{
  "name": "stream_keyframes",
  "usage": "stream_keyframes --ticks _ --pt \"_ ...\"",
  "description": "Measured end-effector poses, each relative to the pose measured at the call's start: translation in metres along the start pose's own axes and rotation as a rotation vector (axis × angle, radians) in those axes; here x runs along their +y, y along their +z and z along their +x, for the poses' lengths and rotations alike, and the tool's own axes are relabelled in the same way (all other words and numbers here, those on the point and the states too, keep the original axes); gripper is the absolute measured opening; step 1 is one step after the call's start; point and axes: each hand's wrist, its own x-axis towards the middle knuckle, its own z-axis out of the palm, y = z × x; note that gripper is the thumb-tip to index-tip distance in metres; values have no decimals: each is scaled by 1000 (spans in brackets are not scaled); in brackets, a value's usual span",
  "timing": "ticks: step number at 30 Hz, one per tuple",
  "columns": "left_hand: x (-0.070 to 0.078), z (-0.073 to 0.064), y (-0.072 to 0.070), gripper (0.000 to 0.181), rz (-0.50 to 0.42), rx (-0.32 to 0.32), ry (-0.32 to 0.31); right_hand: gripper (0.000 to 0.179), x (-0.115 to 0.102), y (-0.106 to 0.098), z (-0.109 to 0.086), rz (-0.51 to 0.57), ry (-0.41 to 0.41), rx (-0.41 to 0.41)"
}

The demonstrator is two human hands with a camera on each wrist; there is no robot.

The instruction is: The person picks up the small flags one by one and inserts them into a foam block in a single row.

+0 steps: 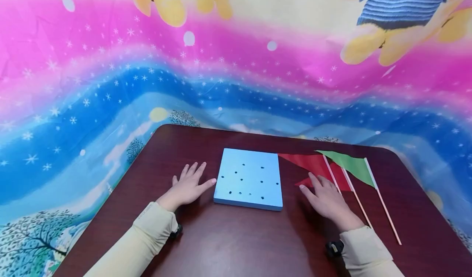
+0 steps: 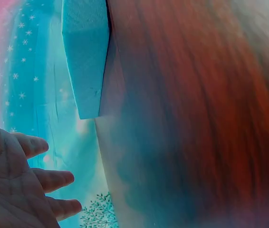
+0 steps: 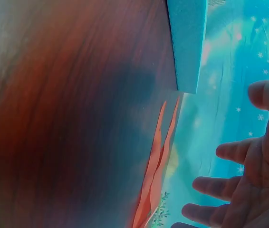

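Observation:
A flat, light-blue square board (image 1: 250, 174) with several small dark holes in its top lies on the table. My left hand (image 1: 188, 187) is spread just left of the board, its thumb tip close to the edge; the fingers hold nothing. To the right of the board, my right hand (image 1: 328, 199) hovers over the small flags with fingers loosely extended and nothing in them. Two red flags (image 1: 307, 162) on white sticks lie partly beneath it in the head view. A green flag (image 1: 350, 167) on its own stick lies farther right. In the right wrist view the red cloth (image 3: 153, 175) shows below the board.
The dark red-brown wooden table (image 1: 228, 244) has rounded far corners. Behind and around it hangs a printed cloth (image 1: 228, 72) in pink and blue with snowflakes, trees and cartoon bears. Both sleeves are cream, with a dark band at each wrist.

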Motion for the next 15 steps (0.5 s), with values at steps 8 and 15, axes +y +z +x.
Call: stream_keyframes --ticks 8,15 --pt "4 6 7 85 -1 -17 2 74 9 -1 0 6 10 -22" --pt "10 11 11 84 -12 -17 13 71 17 -4 1 2 -13 -44"
